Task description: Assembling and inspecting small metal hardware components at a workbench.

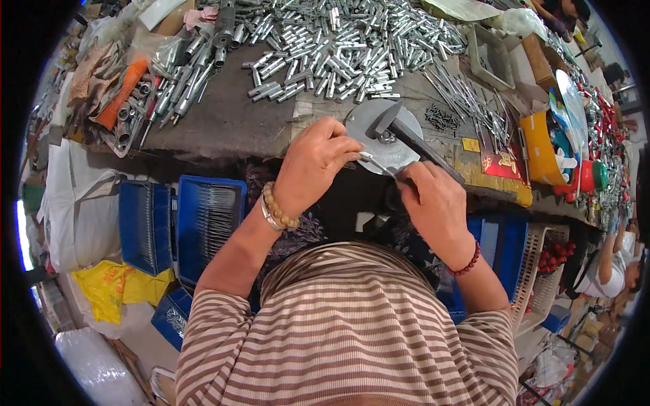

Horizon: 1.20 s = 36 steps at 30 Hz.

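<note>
By the round metal plate [363, 115], our left hand [315, 162] and right hand [435, 203] pinch a slim metal rod [376, 163] in closed fingertips; it seems unfinished, and we cannot tell whether the heaped metal tubes [342, 57] are done.

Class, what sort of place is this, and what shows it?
Probably a metal-parts workshop: it has a heap of silver metal tubes, a dark grey hammer and a rectangular blue plastic bin of thin silver rods.
</note>
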{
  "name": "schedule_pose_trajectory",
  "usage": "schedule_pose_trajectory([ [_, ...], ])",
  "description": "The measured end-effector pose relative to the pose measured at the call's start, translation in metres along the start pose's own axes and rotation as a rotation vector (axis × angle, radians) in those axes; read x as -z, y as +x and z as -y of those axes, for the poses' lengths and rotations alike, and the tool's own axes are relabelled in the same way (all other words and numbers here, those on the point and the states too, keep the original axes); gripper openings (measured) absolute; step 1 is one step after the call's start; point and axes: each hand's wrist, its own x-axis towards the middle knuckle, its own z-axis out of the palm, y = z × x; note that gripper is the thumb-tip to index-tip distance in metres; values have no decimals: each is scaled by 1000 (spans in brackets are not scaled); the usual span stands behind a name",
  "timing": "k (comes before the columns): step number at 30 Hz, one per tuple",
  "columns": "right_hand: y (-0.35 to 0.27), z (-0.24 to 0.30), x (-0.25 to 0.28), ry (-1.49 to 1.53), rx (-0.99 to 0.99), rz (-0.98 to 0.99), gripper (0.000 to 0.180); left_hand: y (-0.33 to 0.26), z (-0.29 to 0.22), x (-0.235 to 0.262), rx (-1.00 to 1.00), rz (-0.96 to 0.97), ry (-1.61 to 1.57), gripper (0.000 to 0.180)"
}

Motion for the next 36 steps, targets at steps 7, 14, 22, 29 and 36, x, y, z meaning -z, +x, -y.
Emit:
schedule_pose_trajectory([
  [7,-9,14,-7,946,-585,466,23,-37,-26,-22,346,-216,-255,41],
  [14,-16,33,-26,1194,-600,489,18,-47,-31,-24,703,-183,-975,58],
  [22,-16,51,-48,1065,-469,548,35,-91,-13,6,717,-306,-924,60],
  [29,-16,42,-62,1053,-478,622,38,-237,64,72,1065,-801,-329,48],
  [36,-14,42,-84,1071,-517,724,35,-405,145,100,1651,-871,229,37],
])
